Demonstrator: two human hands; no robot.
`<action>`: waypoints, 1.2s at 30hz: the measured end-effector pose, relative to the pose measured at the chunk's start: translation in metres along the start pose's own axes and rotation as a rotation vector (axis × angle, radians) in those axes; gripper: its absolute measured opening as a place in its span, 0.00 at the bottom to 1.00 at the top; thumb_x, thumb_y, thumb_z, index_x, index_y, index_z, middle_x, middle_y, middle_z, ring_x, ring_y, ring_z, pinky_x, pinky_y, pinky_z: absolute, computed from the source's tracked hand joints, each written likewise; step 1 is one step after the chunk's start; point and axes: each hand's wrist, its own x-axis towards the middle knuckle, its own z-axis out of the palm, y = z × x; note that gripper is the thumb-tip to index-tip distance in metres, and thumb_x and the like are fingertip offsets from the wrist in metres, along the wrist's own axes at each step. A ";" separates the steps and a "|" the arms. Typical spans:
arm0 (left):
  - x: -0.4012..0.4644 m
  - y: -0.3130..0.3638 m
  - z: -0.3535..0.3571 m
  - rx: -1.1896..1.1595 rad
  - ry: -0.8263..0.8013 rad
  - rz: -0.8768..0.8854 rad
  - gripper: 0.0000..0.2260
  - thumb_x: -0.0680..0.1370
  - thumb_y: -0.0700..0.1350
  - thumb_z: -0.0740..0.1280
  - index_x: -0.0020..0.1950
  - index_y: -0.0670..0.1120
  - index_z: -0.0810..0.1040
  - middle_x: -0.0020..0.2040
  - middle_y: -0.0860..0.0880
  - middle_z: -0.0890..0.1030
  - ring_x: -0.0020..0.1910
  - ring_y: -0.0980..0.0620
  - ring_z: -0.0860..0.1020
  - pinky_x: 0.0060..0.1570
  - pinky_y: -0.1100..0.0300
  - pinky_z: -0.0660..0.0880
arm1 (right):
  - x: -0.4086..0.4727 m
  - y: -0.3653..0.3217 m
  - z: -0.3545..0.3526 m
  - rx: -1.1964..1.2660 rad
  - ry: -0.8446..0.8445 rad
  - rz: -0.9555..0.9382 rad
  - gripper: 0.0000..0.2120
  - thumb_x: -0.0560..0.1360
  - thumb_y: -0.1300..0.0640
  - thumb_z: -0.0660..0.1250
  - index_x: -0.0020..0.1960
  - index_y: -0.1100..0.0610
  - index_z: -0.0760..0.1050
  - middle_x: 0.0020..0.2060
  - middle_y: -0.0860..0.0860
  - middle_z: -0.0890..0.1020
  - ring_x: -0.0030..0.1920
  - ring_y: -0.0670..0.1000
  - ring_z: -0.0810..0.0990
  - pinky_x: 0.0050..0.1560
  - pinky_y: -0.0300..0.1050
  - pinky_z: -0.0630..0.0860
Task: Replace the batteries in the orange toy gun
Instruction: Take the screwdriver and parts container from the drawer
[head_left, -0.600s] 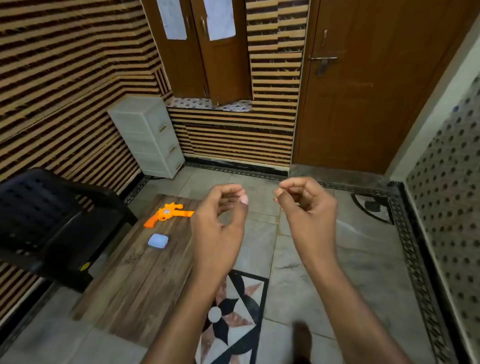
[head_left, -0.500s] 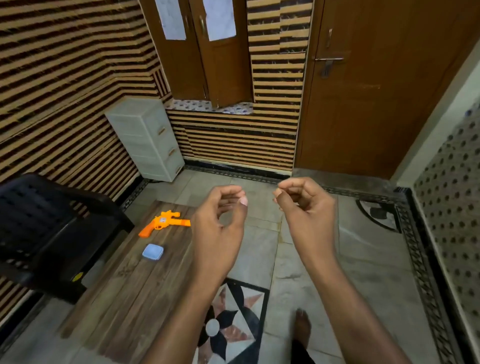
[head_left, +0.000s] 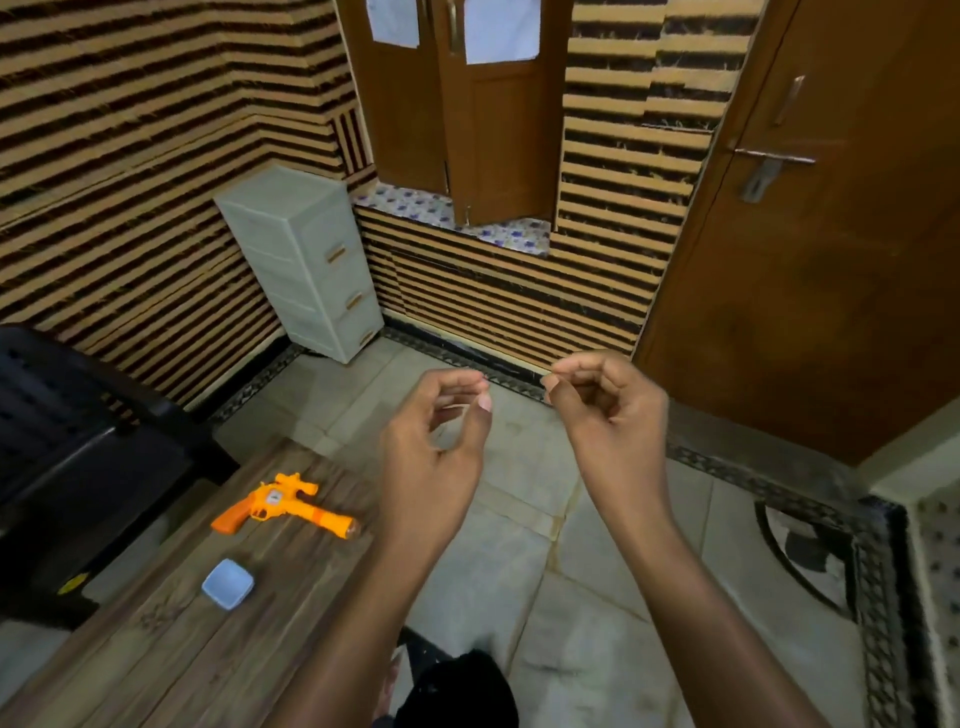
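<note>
Hovering side by side in mid-air, both hands are up in front of the person and above the floor, touching nothing. The left hand (head_left: 436, 457) shows its back to the camera, fingers curled loosely over, thumb standing up so its tip comes near the bent index finger; a clear gap sits between them and the hollow of the hand looks empty. The right hand (head_left: 613, 415) mirrors it, fingers curled in a loose hook, thumb pointing toward the other hand, again a narrow gap and nothing pinched that I can make out. The two thumbs are near each other but apart. Down to the left, the orange toy gun (head_left: 285, 506) lies flat on its side on the low wooden table (head_left: 208, 649), grip toward the left, muzzle pointing right toward the table's edge, well apart from both hands. Just below it, also on the table and not touching it, sits a small pale blue square box (head_left: 227, 582). A black plastic chair (head_left: 67, 441) stands beside the table on the far left, and a white drawer unit (head_left: 306, 265) is in the corner against the striped wall (head_left: 130, 156). Brown door (head_left: 810, 260) at right, shut.
</note>
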 end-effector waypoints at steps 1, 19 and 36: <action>0.012 -0.004 0.005 0.001 0.008 -0.002 0.06 0.82 0.43 0.72 0.56 0.53 0.83 0.53 0.57 0.86 0.58 0.56 0.83 0.63 0.50 0.80 | 0.012 0.006 0.004 0.000 -0.011 0.001 0.06 0.76 0.64 0.74 0.49 0.55 0.83 0.42 0.48 0.85 0.45 0.47 0.84 0.45 0.35 0.77; 0.459 -0.128 0.061 0.032 0.226 -0.016 0.04 0.82 0.42 0.71 0.57 0.46 0.84 0.51 0.53 0.86 0.54 0.55 0.84 0.57 0.62 0.80 | 0.435 0.112 0.242 0.025 -0.260 -0.100 0.06 0.76 0.64 0.73 0.49 0.55 0.83 0.42 0.47 0.85 0.46 0.47 0.83 0.46 0.35 0.78; 0.784 -0.248 0.038 0.245 0.611 -0.150 0.04 0.82 0.41 0.70 0.55 0.47 0.84 0.50 0.55 0.86 0.52 0.58 0.84 0.51 0.67 0.78 | 0.739 0.217 0.518 0.182 -0.629 -0.039 0.06 0.76 0.67 0.73 0.47 0.57 0.82 0.42 0.50 0.85 0.44 0.46 0.84 0.47 0.34 0.78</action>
